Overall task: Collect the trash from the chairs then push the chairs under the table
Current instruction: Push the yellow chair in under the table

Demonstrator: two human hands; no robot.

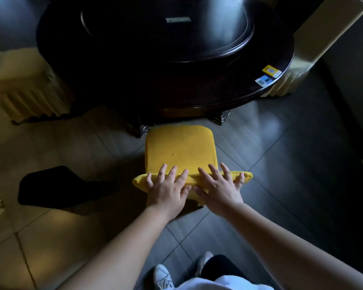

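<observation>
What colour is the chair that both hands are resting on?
The chair is mustard yellow, seat and backrest alike; the head view shows it clearly.

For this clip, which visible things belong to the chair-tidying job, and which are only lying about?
Part of the job:
- yellow chair, both hands on its backrest
- left hand
- right hand
- round dark table
- covered chairs at the left and right of the table

Lying about:
- yellow sticker and blue sticker on the table's edge
- black object on the floor
</observation>
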